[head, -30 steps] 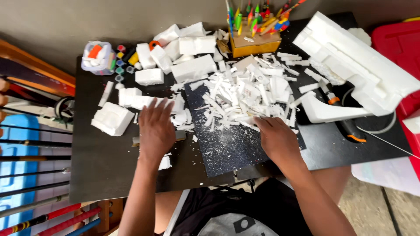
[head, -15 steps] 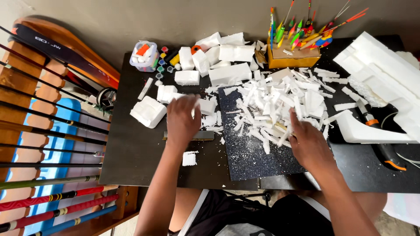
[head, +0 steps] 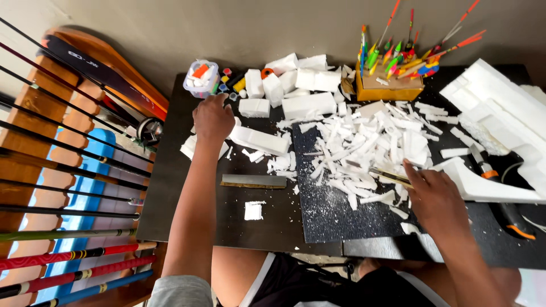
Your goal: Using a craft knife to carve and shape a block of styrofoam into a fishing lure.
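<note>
Inspector: Black table against a plain grey wall, fishing rods racked along its left edge, a dark mat at centre buried under white foam offcuts. Your left hand is stretched to the far left corner, fingers curled, just short of the small paint pots and the clear plastic tub. I cannot tell whether it has closed on anything. State your right.

Operator: Right hand rests at the mat's edge, fingertips pinching a thin flat blade that lies in among the offcuts.

Inspector: Noted. In my judgement, lift the left forearm as you reach; it passes directly over the long foam block and would drag it. Keep the blade flat and still while your eyes are on the far corner. The grey sanding bar and the small foam square lie clear of both arms. The float stand sits well apart.

Operator: And against half a second ago?

Inspector: Then your left hand lay lower, on the foam pieces near the mat's left edge. It has travelled up and away to the pots. Your right has shifted a little rightward. The view has swung, showing more rods.
</note>
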